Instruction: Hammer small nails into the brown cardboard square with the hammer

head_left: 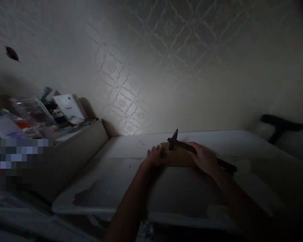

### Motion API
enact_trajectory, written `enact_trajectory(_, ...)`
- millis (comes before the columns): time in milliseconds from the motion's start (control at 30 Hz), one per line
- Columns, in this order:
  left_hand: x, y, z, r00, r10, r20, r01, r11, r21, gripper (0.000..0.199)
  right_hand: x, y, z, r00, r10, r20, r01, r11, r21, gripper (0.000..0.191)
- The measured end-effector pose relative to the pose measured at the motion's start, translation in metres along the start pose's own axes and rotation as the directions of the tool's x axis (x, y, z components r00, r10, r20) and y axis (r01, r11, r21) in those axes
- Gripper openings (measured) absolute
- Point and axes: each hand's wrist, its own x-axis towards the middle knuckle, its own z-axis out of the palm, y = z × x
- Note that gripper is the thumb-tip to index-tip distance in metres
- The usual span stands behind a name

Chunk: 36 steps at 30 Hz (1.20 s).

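A brown flat board (183,160) lies on the white table, its long side running left to right. At its left end is my left hand (154,157), closed on the edge with several fingertips showing apart beyond the board. My right hand (204,157) is wrapped round the dark handle of a hammer (173,139). The hammer's head is over the upper left part of the board, with its pointed end up; I cannot tell whether its face touches the board. Small pale marks show below the head, too dim to make out.
The white table (136,147) stands against a patterned wall (192,97). To the left is a cabinet (80,151) crowded with a clear plastic box (35,111), a white box (69,107) and other items. A dark T-shaped object (280,125) rises at the table's right end.
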Motion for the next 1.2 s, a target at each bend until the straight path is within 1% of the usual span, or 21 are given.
enact_trajectory(133,0.0008,-0.0010,0.0014,1.000,0.001,-0.015,-0.001,1.000,-0.007,0.094,0.0000,0.0002,0.0001,1.000,0.016,0.002,-0.016,1.000,-0.027,0.036)
enact_trajectory(233,0.0008,-0.0009,0.0014,1.000,0.001,-0.004,-0.001,1.000,0.030,0.092,-0.0008,-0.0011,-0.0001,1.000,0.017,0.023,-0.016,0.999,-0.037,0.036)
enact_trajectory(367,-0.0008,0.0009,-0.0007,1.000,-0.014,0.019,0.013,0.998,0.067,0.091,-0.0015,-0.0032,-0.0009,0.999,0.042,-0.010,-0.043,0.998,-0.039,0.034)
enact_trajectory(533,-0.0004,0.0005,-0.0005,1.000,-0.010,0.013,0.009,0.997,0.074,0.091,-0.0012,-0.0052,-0.0027,1.000,0.015,0.020,-0.015,1.000,-0.020,0.036)
enact_trajectory(667,0.0017,-0.0014,0.0016,0.999,-0.024,0.025,0.022,0.997,0.069,0.095,-0.0014,-0.0060,-0.0034,0.998,0.056,0.002,-0.056,0.998,-0.040,0.033)
enact_trajectory(833,0.0022,-0.0014,0.0014,1.000,-0.010,0.019,0.008,0.997,0.080,0.093,-0.0009,-0.0046,-0.0016,0.999,0.029,0.016,-0.028,0.999,-0.027,0.038)
enact_trajectory(967,0.0011,-0.0005,0.0001,0.999,-0.020,0.030,0.017,0.997,0.081,0.093,-0.0003,-0.0029,-0.0007,0.999,0.047,-0.006,-0.047,0.998,-0.037,0.036)
enact_trajectory(1100,0.0007,-0.0001,0.0000,1.000,-0.014,0.024,0.012,0.997,0.074,0.094,-0.0006,-0.0030,-0.0009,0.999,0.051,0.015,-0.050,0.997,-0.056,0.036)
enact_trajectory(1200,0.0009,-0.0001,0.0003,1.000,-0.011,0.018,0.009,0.997,0.077,0.093,-0.0010,-0.0039,-0.0014,0.998,0.067,0.010,-0.066,0.996,-0.065,0.036)
